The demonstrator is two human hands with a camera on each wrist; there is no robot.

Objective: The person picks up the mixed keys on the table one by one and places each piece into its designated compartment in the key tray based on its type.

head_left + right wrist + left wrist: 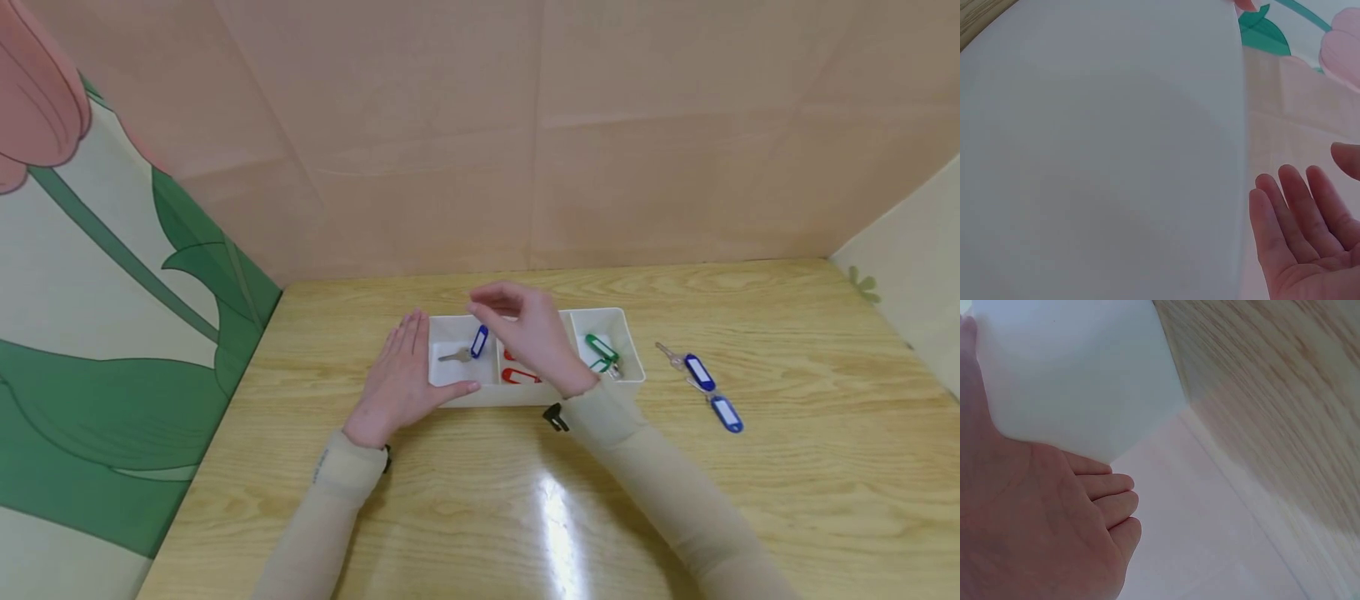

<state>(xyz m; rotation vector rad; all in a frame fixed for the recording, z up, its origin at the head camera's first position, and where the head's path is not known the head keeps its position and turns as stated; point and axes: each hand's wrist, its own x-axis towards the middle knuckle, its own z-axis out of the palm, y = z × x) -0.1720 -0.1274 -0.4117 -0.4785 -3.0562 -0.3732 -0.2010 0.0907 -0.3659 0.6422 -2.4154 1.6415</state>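
Note:
A white divided box [483,395] sits on the table. My left hand [405,383] rests against its left end, fingers straight and thumb lying over the front rim; the left wrist view shows the palm beside the white wall. Above the middle compartment hovers my right hand [536,333], its fingers gently bent, with nothing seen between them. In the left compartment lies a key [455,356] with a blue key tag [479,342]. Red key tags [519,377] are partly hidden under my right hand. The right compartment holds a green key tag [602,347] and a key.
Right of the box, two blue key tags [700,372] lie on the wooden table [810,450] with a key [670,356]. A pinkish wall covering [420,167] rises behind the table, and a flower-patterned panel [97,400] stands at the left.

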